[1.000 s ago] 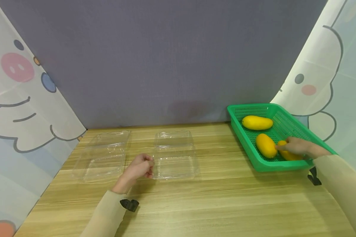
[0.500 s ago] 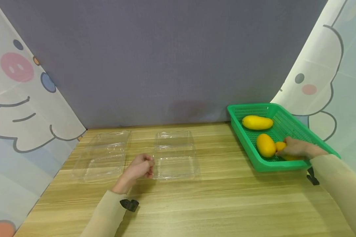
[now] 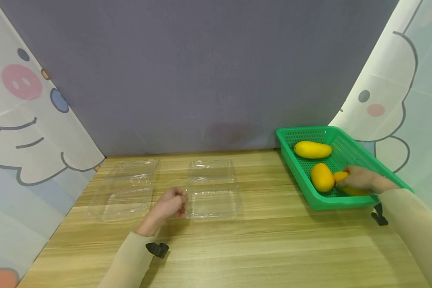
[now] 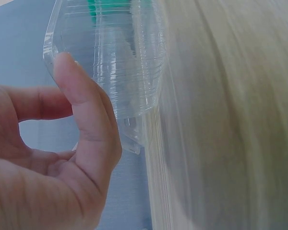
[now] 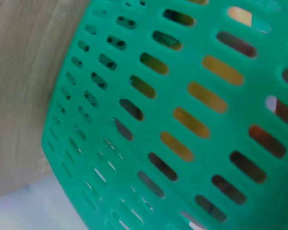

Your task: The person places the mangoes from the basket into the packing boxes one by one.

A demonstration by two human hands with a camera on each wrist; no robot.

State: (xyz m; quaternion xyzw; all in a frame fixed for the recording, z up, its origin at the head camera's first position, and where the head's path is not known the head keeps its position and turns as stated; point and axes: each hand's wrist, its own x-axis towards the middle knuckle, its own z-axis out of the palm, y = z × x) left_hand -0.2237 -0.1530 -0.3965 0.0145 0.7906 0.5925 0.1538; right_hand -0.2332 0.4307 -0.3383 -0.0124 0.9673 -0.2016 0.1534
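Observation:
In the head view, my left hand [image 3: 169,204] is at the left edge of the nearer part of an opened clear plastic container [image 3: 214,202]. The left wrist view shows its thumb and a finger pinching the rim of that container [image 4: 129,62]. On the right, my right hand [image 3: 358,178] reaches into a green basket [image 3: 297,176] and grips a yellow mango [image 3: 356,191], partly hidden under the fingers. Beside it lies an orange-yellow mango [image 3: 322,178]. The basket's slotted wall [image 5: 134,158] fills the right wrist view and hides most of that hand.
Another opened clear container [image 3: 127,200] lies on the left of the wooden table [image 3: 237,252]. A third mango [image 3: 312,150] rests at the back of the basket. A grey panel [image 3: 201,80] stands along the table's far edge, with cartoon curtains [image 3: 29,132] at both sides.
Within the basket, my right hand has shifted slightly left over the gripped mango, its fingers settling round it. My left hand and the containers stay in place.

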